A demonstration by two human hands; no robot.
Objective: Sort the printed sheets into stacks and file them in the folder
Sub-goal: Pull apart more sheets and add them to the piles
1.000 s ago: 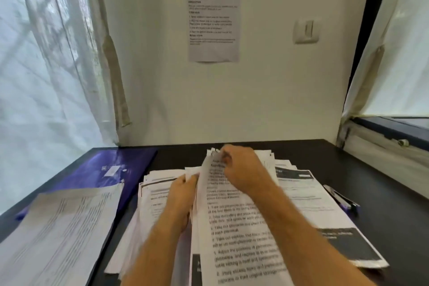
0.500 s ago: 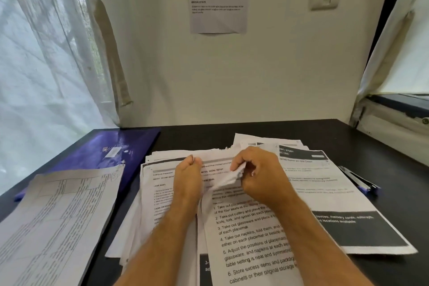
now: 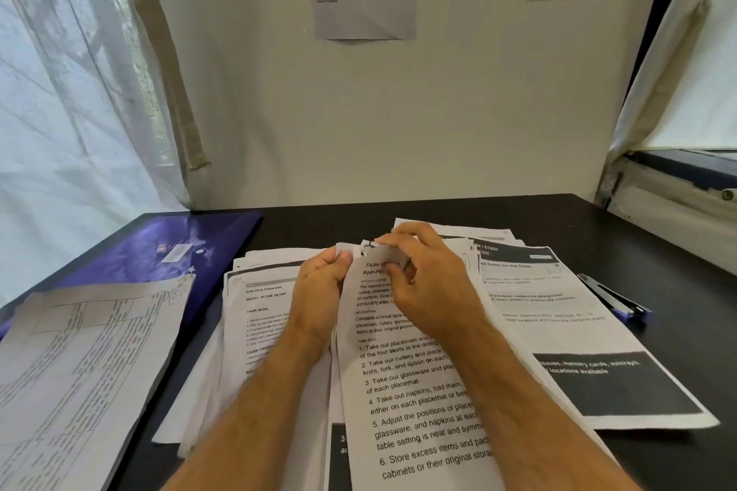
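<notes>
Nearest the bench's (image 3: pixel 598 227) front edge, a loose pile of printed sheets (image 3: pixel 271 331) spreads across the middle. Both hands meet at the top sheet's (image 3: pixel 406 403) far end: left hand (image 3: pixel 319 299) grips its left corner, right hand (image 3: pixel 426 287) pinches the crumpled top (fingers curled). A purple folder (image 3: pixel 167 251) lies at the far left corner.

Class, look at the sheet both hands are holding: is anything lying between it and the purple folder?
Yes. The pile of printed sheets lies beside the held sheet toward the purple folder, and a gridded sheet overlaps the folder's near end.
</notes>
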